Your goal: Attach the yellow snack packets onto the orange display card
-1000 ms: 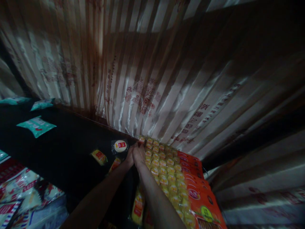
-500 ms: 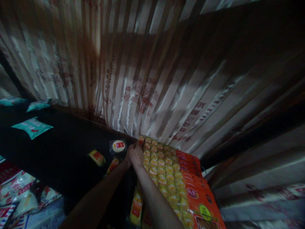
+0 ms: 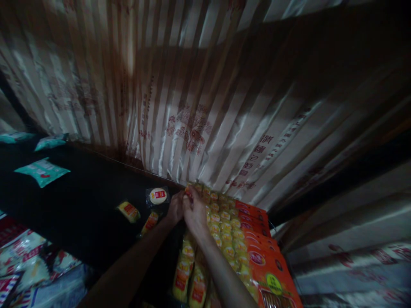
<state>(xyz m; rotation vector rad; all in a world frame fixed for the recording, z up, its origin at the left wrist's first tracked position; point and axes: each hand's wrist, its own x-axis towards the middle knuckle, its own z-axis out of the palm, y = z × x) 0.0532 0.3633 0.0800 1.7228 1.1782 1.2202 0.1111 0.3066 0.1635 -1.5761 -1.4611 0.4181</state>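
An orange box (image 3: 260, 256) lies on the dark shelf, filled with rows of small yellow wrapped snacks (image 3: 224, 226). Both my hands reach to its far left corner. My right hand (image 3: 194, 211) is closed in a pinch on a small yellow and red snack packet (image 3: 189, 192) at that corner. My left hand (image 3: 176, 207) is closed beside it, touching the same spot; what it holds is hidden. Several loose yellow packets (image 3: 189, 273) hang along the box's left side below my right forearm.
Loose packets lie on the dark shelf (image 3: 80, 201): a round white one (image 3: 158, 196), two yellow ones (image 3: 128, 211), and teal packets (image 3: 41, 171) at far left. Striped shiny curtain fabric (image 3: 208, 107) hangs behind. Red and white bags (image 3: 22, 265) sit bottom left.
My right hand has shifted slightly right and up over the box corner and now pinches a packet. More loose yellow packets show beneath my right forearm.
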